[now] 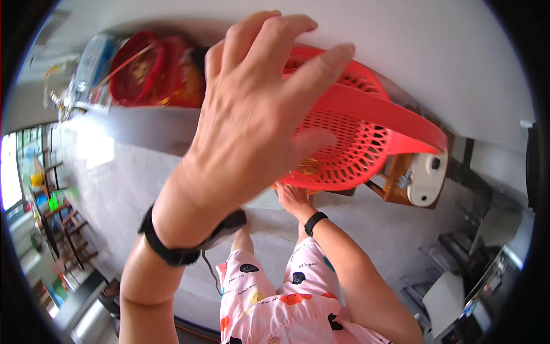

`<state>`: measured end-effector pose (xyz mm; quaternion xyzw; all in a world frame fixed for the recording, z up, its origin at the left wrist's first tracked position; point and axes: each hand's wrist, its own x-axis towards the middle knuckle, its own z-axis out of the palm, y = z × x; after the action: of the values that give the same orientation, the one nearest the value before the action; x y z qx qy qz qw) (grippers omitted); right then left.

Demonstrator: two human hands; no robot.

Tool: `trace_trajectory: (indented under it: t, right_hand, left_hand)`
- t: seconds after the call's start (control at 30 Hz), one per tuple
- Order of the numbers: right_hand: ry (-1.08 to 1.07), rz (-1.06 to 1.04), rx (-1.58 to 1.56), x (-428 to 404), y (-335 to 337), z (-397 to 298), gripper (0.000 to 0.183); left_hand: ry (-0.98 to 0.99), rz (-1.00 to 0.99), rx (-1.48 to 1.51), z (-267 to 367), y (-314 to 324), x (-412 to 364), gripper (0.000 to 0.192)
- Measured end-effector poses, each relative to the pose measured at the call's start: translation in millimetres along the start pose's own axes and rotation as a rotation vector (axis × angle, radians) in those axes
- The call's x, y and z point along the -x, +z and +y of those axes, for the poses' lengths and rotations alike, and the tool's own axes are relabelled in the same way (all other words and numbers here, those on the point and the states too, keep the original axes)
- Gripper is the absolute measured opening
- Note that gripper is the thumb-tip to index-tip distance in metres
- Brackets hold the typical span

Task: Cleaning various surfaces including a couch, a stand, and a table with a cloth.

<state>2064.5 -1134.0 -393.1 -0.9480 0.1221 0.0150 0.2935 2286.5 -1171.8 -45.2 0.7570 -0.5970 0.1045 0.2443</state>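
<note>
My left hand [253, 99] is raised close to the camera, fingers spread, with nothing in it; a black strap circles that wrist. Behind it is a red plastic basket [356, 142] with slotted walls and a broad handle, partly hidden by the hand. A small gold-coloured item [309, 166] lies inside, near the basket's lower side. My right hand [294, 200], with a black band on its wrist, is at the basket's lower edge beside something orange. Its fingertips are partly hidden, so its grip cannot be made out.
At upper left, a red round container [137, 71] with a long thin stick across it stands by a blue-and-clear container [94, 60]. A white device [427, 178] rests on a brown wooden piece at right. Wooden chairs [71, 228] stand far left; a pale wall rises behind the basket.
</note>
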Motion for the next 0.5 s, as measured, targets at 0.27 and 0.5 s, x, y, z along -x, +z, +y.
trace_trajectory:
  t: [0.27,0.5]
  right_hand:
    - [0.488,0.147,0.187,-102.9,47.1,-86.7,0.054]
    - [0.758,-0.056,0.28,-129.2,41.9,-102.9,0.064]
  left_hand:
    - [-0.918,-0.311,0.232,-26.0,-102.3,316.4,0.035]
    - [-1.187,-0.607,0.4,25.6,-175.8,532.3,0.031]
